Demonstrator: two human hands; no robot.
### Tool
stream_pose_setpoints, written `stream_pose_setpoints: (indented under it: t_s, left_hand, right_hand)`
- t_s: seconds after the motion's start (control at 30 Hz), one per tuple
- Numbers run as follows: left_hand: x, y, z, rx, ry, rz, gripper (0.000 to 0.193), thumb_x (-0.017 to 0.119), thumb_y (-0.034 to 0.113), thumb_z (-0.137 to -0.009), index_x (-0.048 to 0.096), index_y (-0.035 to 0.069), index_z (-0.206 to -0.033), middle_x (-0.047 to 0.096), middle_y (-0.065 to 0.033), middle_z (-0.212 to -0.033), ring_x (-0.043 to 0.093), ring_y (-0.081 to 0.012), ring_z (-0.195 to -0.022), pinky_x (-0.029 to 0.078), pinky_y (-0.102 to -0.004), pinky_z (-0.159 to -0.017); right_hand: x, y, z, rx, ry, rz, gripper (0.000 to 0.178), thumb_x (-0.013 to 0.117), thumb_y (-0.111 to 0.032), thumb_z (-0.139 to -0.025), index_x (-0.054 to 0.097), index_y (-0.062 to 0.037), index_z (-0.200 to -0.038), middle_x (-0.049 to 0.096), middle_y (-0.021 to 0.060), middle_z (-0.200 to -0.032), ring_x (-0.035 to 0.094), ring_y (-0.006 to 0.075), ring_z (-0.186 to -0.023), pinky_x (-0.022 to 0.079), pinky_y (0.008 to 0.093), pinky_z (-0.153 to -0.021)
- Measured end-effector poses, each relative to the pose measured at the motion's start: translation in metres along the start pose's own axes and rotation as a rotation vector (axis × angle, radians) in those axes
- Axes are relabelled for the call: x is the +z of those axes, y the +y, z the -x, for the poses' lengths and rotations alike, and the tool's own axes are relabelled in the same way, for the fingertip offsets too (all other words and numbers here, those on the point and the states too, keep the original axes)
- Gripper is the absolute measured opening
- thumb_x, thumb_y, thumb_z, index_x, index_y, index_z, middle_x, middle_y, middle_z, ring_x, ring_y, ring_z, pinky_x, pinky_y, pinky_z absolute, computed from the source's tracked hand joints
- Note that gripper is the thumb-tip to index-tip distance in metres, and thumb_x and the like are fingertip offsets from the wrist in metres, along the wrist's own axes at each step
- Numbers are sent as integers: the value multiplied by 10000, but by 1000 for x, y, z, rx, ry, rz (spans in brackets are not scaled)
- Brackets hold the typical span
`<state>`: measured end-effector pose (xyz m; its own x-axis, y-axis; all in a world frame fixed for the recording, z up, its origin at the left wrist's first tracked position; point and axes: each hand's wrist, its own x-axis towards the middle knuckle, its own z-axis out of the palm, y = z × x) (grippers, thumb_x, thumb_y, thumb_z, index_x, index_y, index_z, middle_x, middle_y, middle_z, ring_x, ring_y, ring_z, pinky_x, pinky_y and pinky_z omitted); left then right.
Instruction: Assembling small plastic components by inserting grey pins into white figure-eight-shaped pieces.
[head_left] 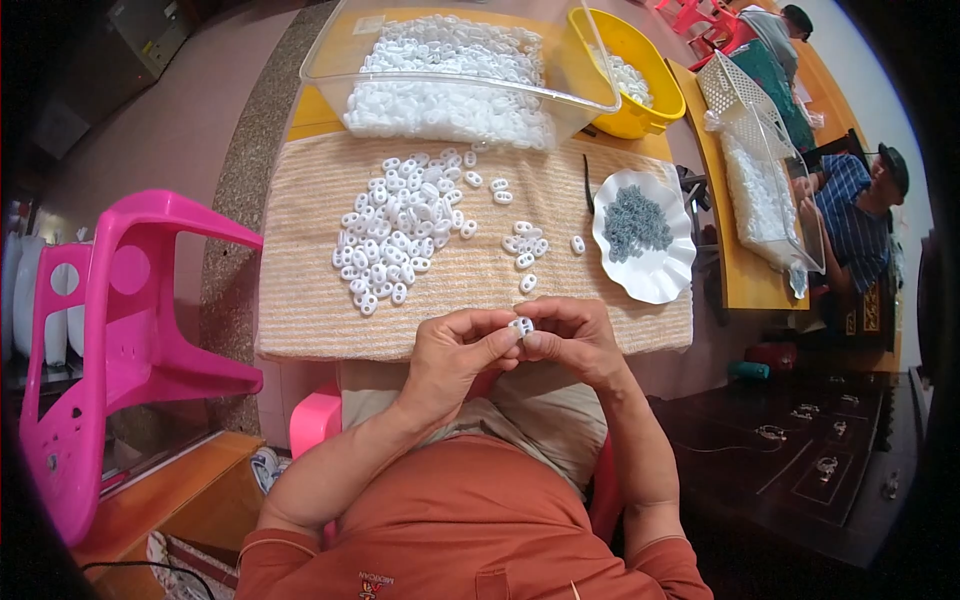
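Between my fingertips, at the table's near edge, is a small white oval plastic piece with two holes [522, 326]. My left hand [455, 350] pinches it from one side and my right hand [575, 340] from the other. Beyond them, a loose pile of the same white pieces [400, 225] lies on the striped beige cloth [310, 210]. A smaller group of white pieces [525, 243] sits nearer my right hand. To the right stands a white scalloped plate [655, 283] with a heap of small grey-blue parts [637, 222], too tiny to make out singly.
A clear plastic bin [330, 60] full of white pieces stands at the table's far side, beside a yellow basin [665, 100]. A pink plastic chair [130, 270] is at the left. At another table on the right, a person [860, 210] sits by a clear bin [755, 180].
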<state>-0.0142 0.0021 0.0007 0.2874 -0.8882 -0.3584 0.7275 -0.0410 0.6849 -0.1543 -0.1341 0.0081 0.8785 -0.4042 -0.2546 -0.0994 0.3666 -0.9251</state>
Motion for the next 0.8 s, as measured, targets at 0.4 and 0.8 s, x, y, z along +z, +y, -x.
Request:
stream_pose_setpoints:
  t_s: [0.4,0.8]
  left_hand:
    - [4,2,3,-48,28,64,205,665,56,-871,649,-39,-1051,676,-79,-868,632,-102,-729,545,-225,-661]
    - [-5,2,0,-108,-104,231,169,639,46,-883,606,28,-1048,670,-91,-921,643,-140,-761,558,-245,-686]
  right_hand:
    - [-1,5,1,-34,-24,-6,328,629,39,-859,577,51,-1183,668,138,-1016,666,190,-902,565,299,-789]
    - [4,0,4,-82,9,122,297,639,7,-867,593,44,-1158,653,91,-991,651,149,-879,555,260,-755]
